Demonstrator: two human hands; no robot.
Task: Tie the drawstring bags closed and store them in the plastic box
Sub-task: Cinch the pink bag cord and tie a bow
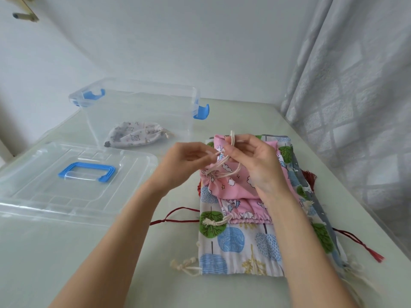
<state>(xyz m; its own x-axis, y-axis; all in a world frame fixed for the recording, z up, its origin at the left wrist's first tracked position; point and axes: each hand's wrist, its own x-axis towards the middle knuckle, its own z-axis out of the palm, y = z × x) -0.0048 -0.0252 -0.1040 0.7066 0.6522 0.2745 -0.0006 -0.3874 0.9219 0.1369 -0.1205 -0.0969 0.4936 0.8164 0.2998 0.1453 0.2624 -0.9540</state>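
L hand [189,155] & R hand [249,156] pinching cream cord [233,138], gathered pink cotton bag [231,183], clear plastic box [138,107]

Clear, glossy plastic storage box [142,107] with smooth blue plastic clips. Clear plastic lid [44,185], ribbed, with blue plastic handle. Matt pink printed cloth drawstring bag [231,185] with twisted cream cotton cord [232,138]. Matt woven tree-print cloth bag [233,247]. Pale, smooth, faintly glossy tabletop [89,252]. Grey textured cloth curtain [355,85].
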